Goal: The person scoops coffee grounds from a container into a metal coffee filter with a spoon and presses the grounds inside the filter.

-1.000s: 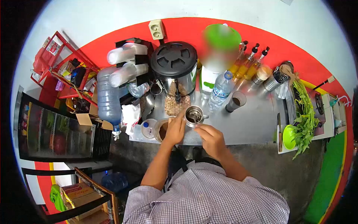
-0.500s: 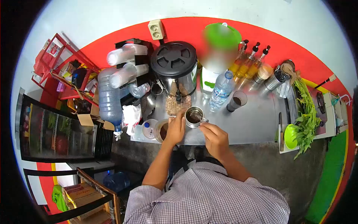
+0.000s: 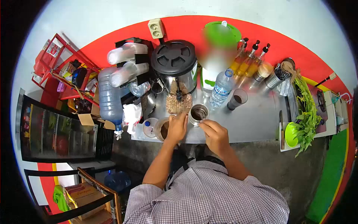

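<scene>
A small metal cup (image 3: 194,121) with something dark brown inside is held between my hands over the front of the steel counter. My left hand (image 3: 177,127) is closed against the cup's left side, its fingers partly hiding one another. At the lower right rim, my right hand (image 3: 216,135) pinches the cup where its handle sits; the fingertips cover the handle. Just left of my left hand stands a tub of brown powder (image 3: 164,130). Beside that is a clear container with a blue cap (image 3: 148,127). A woven mat (image 3: 178,104) lies behind the cup.
Behind are a steel drum with a black lid (image 3: 173,56), a green-lidded container (image 3: 222,35), a water bottle (image 3: 221,90) and a dark tumbler (image 3: 237,99). At right, a knife (image 3: 282,130) and green bowl (image 3: 292,134) lie near leafy greens (image 3: 306,112).
The cup has shifted slightly to the right and up, and its opening has changed angle. My right fingertips have moved onto the handle area, which showed before.
</scene>
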A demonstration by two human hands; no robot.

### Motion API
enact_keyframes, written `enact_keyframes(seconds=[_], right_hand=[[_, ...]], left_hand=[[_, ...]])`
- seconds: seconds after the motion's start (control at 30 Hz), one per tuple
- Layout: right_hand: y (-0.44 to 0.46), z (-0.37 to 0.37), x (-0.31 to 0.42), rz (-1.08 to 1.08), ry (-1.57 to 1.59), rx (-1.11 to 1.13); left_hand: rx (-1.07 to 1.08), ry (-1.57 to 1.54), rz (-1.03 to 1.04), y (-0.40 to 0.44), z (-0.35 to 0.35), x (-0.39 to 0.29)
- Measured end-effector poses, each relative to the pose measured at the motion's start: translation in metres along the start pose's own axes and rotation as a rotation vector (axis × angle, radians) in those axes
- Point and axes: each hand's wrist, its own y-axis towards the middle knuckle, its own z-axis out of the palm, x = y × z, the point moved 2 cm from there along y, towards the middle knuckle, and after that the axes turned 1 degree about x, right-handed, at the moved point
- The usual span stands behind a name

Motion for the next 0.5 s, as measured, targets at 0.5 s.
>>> enact_keyframes(seconds=[0.5], right_hand=[[-0.009, 0.005, -0.007, 0.146, 0.172, -0.007]], left_hand=[[-0.018, 0.081, -0.018, 0.008, -0.002, -0.043]])
